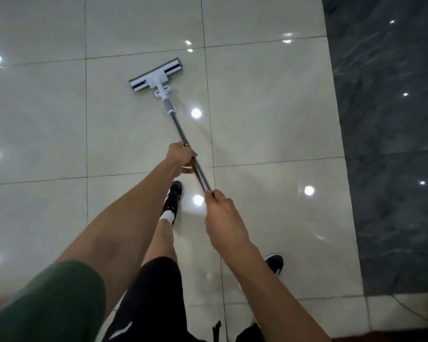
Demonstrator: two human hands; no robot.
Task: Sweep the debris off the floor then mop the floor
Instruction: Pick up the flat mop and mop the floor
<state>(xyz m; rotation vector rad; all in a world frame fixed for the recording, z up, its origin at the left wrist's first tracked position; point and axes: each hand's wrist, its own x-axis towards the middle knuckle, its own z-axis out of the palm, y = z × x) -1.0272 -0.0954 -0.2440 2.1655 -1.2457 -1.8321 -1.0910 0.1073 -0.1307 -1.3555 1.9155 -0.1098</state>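
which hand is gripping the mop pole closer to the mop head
The left hand: it grips the mop pole further down, nearer the mop head; the right hand holds the top end.

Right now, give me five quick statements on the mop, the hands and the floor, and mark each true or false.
1. Both hands grip the mop handle. True: the left hand holds it lower down the shaft, the right hand at the upper end.
2. The mop head is lifted off the floor. False: it lies flat on the pale tiles.
3. The mop head rests on the dark marbled strip. False: that strip lies to the right, apart from the mop head.
4. The person wears dark shoes. True.
5. A pile of debris lies beside the mop head. False: no debris shows there, only light reflections.
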